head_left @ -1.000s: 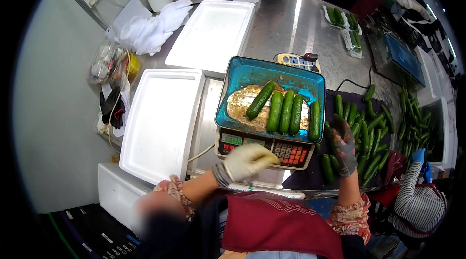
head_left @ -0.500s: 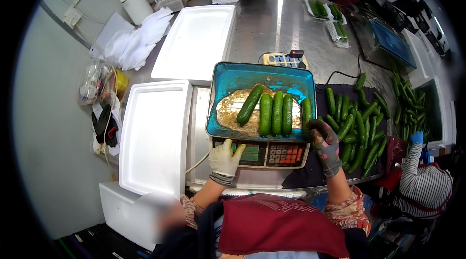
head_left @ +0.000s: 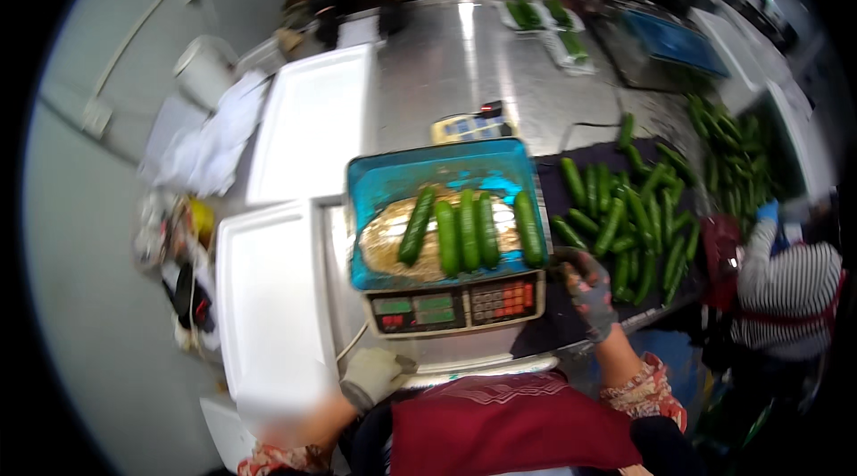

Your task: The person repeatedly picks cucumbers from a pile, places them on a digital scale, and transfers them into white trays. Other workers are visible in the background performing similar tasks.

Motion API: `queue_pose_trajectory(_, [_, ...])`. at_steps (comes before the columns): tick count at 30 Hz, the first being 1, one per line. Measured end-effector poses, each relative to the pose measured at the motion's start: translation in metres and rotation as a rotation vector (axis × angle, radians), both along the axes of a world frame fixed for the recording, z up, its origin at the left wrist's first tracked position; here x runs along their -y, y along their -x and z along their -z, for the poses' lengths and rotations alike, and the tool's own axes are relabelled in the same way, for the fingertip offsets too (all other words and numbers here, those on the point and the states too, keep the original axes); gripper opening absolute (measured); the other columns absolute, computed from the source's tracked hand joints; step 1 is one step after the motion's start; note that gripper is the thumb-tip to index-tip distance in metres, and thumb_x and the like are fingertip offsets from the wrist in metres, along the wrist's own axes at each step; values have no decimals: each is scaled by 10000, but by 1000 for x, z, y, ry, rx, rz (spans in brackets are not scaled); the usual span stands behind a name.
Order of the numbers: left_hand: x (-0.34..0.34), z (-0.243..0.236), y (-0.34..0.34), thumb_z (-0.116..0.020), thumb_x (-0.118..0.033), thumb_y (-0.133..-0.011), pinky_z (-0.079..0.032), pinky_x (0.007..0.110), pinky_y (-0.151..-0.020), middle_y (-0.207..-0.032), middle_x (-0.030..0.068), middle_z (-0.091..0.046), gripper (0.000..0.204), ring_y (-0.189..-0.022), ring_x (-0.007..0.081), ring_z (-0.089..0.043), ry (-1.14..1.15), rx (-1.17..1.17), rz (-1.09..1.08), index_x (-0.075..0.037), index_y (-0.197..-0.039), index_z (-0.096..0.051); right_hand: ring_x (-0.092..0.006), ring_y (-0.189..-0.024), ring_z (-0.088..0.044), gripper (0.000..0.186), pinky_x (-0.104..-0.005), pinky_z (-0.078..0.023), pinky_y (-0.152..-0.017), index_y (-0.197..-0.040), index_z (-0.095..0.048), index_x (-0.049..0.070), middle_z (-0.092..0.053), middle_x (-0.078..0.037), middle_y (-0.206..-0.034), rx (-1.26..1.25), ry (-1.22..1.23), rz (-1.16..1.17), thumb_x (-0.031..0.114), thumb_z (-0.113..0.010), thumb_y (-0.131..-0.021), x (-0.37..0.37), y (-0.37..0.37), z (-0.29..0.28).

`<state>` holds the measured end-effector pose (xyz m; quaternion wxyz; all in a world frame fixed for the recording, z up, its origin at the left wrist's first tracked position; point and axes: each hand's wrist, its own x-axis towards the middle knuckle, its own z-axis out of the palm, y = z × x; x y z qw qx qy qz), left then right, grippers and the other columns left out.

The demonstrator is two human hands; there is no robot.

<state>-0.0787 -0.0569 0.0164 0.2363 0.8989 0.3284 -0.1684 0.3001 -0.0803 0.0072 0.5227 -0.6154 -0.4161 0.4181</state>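
My left forearm [head_left: 328,416] comes up from the lower left, and my left grip [head_left: 373,375], in a pale glove, lies low in front of the scale [head_left: 415,310], fingers pointing to the right; blur keeps me from telling whether they are together or apart. My right forearm [head_left: 618,356] slants up and leftward, bringing my right grip [head_left: 587,296], in a patterned grey-and-red glove, just beside the pan's near right corner; its fingers curve toward that corner, though I cannot tell if they are closed on anything. Under everything runs a shiny metal bench [head_left: 420,83], with a dark cloth [head_left: 552,191] to the right of the scale carrying a loose pile of cucumbers [head_left: 611,226]. 2 white foam trays [head_left: 272,288] sit on my left, near a grey wall [head_left: 98,253]; a power strip [head_left: 464,129] lies beyond the scale, wrapped packs [head_left: 523,15] farther off. At my right is a co-worker in a striped top [head_left: 786,288]. In the blue pan [head_left: 384,174] on the scale lie 5 cucumbers [head_left: 469,230], long axes running roughly away from me: the leftmost leans its far end to the right, the middle 3 are close together and nearly parallel, and the rightmost, set apart, tips its far end slightly left.
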Motion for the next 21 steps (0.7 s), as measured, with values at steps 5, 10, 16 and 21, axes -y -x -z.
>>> queue_pose_trajectory(5, [-4,6,-3,-653,-242,-729,-469,409,-809,-1274,146,-458,579,-1037,350,-533,88,169,44,-129,-1264,-462,-224,-869,-596,279,-303,-474,-751,-1128,-573,16,-601,-140,-994,239,-52,-169,56,-513,-858,27,11,3])
queue_pose_trajectory(10, [-6,20,-14,-635,-277,-763,-481,417,-790,-1145,142,-577,411,-960,330,-585,138,199,30,-118,-1139,-580,-307,-777,-612,271,-347,-492,-683,-1077,-588,31,-620,-137,-869,311,194,-81,67,-509,-821,44,-15,0])
queue_pose_trajectory(16, [-18,16,-29,-622,-227,-779,-495,373,-712,-947,105,-661,159,-841,297,-623,294,240,81,-86,-799,-693,-360,-852,-615,370,-435,-494,-738,-1205,-494,71,-627,-189,-945,938,254,121,261,-496,-888,17,-75,23])
queue_pose_trajectory(21, [-38,-25,-51,-642,-152,-791,-484,337,-676,-780,81,-657,94,-724,247,-616,336,618,-306,-72,-802,-689,-333,-908,-618,369,-440,-489,-789,-1093,-588,112,-644,-172,-956,976,654,-60,392,-457,-891,-32,-92,8])
